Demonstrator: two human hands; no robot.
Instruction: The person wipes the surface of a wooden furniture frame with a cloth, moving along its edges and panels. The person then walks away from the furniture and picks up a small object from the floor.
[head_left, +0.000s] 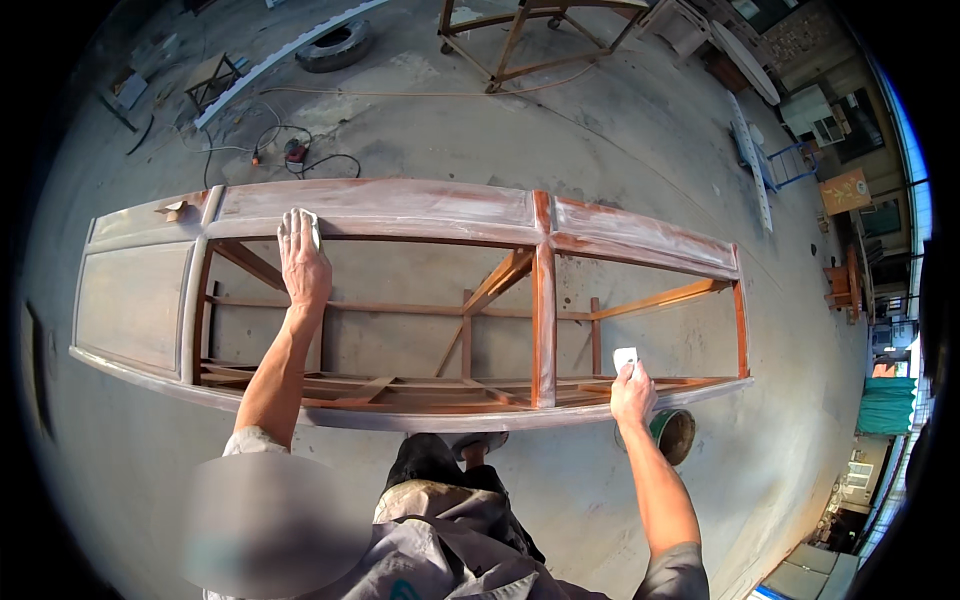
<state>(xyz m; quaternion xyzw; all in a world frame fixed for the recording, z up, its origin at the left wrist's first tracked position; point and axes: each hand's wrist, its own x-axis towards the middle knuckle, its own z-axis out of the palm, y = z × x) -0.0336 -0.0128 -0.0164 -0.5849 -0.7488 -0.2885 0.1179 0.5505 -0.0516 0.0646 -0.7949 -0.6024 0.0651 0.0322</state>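
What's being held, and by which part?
Right hand: small white piece, gripped at its near end. Left hand: flat over a pale pad on the wooden frame; grip unclear.

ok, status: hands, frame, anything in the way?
Left hand over pale pad on frame; right hand gripping white piece. Frame streaked whitish. Brown scrap on top, hands clear.

No lettering, number or sign can be read. The grey shirt (460,562) bears a teal mark (402,590) at the lower edge (cut off there, so its shape cannot be made out). The brown cardboard box (845,191) at the right carries a small patch of print (860,187), too small and blurred to tell.
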